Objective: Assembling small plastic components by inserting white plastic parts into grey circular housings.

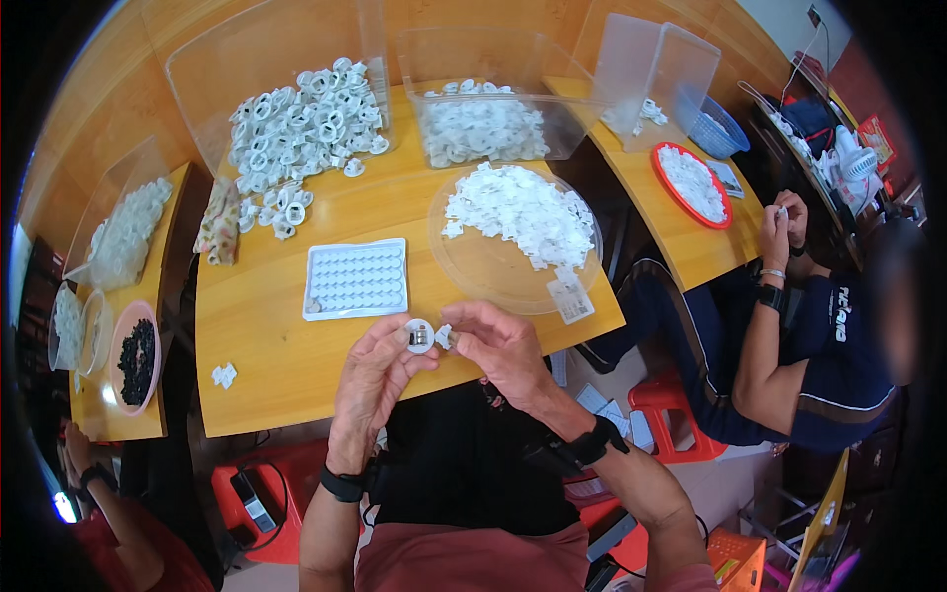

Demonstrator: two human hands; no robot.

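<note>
In front of me, over the table's near edge, my left hand [370,370] pinches a round white plastic part [421,335] with a dark rectangular opening in its face. Close on its right, my right hand [505,355] grips a small irregular white plastic piece [444,336] between thumb and fingers. The two pieces are side by side; whether they touch I cannot tell. Just beyond my left hand lies a shallow white tray [357,314] with rows of pale blue cells. A round clear tray [469,276] heaped with small flat white pieces [518,212] stands beyond my right hand.
Many round white parts [306,123] spill from a tipped clear bin at the back left. Another clear bin [567,133] stands behind the round tray. A few white bits [225,375] lie at the near left. Co-workers sit on both sides; a red plate [725,212] is at right.
</note>
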